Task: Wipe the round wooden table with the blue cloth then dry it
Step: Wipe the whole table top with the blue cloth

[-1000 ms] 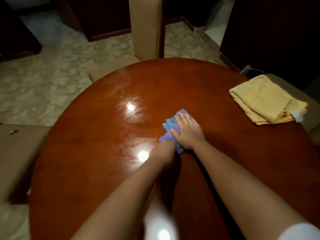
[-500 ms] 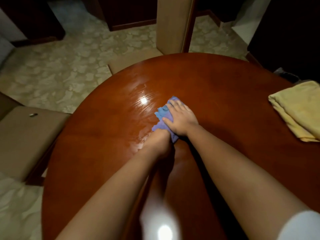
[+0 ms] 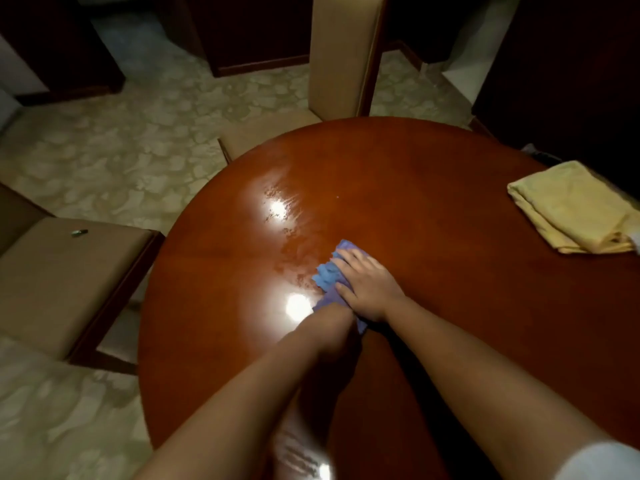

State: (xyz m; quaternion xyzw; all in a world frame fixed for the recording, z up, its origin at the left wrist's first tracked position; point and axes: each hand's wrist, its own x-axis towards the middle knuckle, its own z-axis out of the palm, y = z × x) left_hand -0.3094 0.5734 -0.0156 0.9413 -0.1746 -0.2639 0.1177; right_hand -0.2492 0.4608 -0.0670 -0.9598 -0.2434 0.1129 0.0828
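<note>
The round wooden table (image 3: 433,209) fills the middle of the view, glossy and reddish brown. A crumpled blue cloth (image 3: 327,271) lies on it left of centre. My right hand (image 3: 367,287) presses flat on the cloth with straight fingers. My left hand (image 3: 330,322) sits at the cloth's near end, its fingers hidden under the right hand and the cloth. Wet streaks (image 3: 291,251) shine on the wood just left of and beyond the cloth. A folded yellow cloth (image 3: 568,206) rests near the table's right edge.
A beige padded chair (image 3: 59,278) stands left of the table with a small dark object (image 3: 79,232) on its seat. Another beige chair (image 3: 341,53) is pushed in at the far side. Patterned floor surrounds the table; dark furniture lines the back.
Both hands slid the blue cloth leftward over the table, then back toward me. My view swung left, so the yellow cloth now sits nearer the right edge of the frame.
</note>
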